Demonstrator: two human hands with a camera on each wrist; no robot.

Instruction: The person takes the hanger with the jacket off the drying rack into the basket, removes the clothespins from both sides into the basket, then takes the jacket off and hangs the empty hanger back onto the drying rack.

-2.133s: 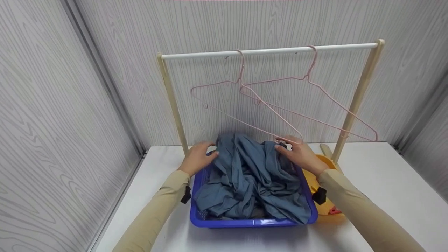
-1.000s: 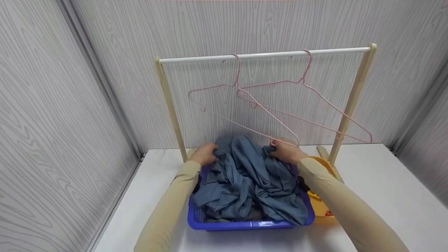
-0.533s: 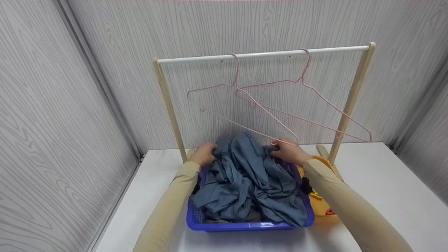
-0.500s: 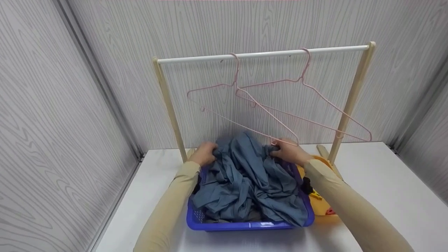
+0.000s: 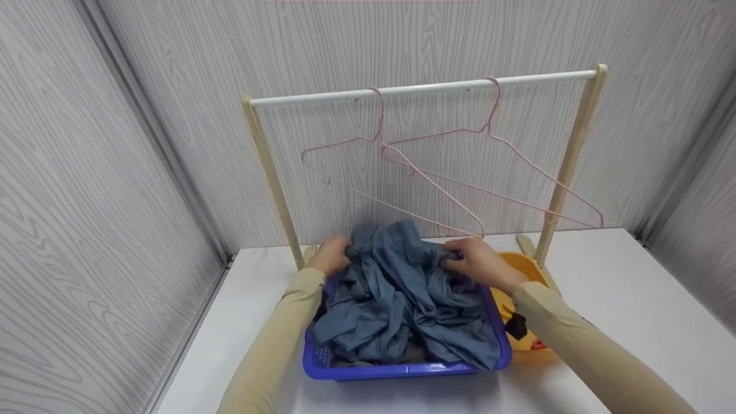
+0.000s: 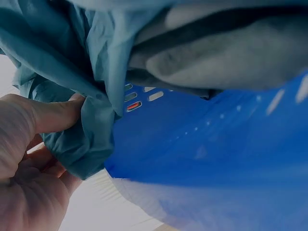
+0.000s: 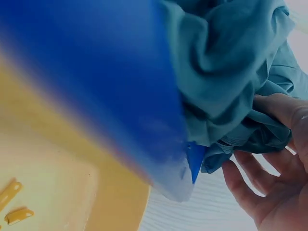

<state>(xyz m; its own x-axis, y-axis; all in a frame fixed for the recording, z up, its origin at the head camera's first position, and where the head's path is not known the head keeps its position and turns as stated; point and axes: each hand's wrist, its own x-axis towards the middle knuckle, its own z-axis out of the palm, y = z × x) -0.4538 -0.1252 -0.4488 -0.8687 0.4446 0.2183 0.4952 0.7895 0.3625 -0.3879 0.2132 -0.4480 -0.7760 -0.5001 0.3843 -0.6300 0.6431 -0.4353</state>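
Observation:
A crumpled blue-grey garment [image 5: 397, 287] fills a blue plastic basket [image 5: 408, 370] on the white table. At the garment's back left edge my left hand [image 5: 332, 255] pinches a fold; the left wrist view shows the thumb pressing the garment [image 6: 96, 130] against the fingers. My right hand [image 5: 480, 261] holds the back right edge between thumb and fingers, and in the right wrist view the garment [image 7: 236, 72] bunches there. Darker grey-green cloth [image 6: 236, 53] lies beneath it inside the basket.
Behind the basket stands a rack with a white rod [image 5: 428, 88] and wooden posts. Two pink hangers [image 5: 428, 178] hang from it above my hands. A yellow basket [image 5: 526, 264] with yellow clips [image 7: 18, 215] and a red piece [image 5: 538, 344] sits close on the right.
About two seconds ago both hands were spread beside the garment; since then they have taken hold of its back corners. My right wrist has just swung outward.

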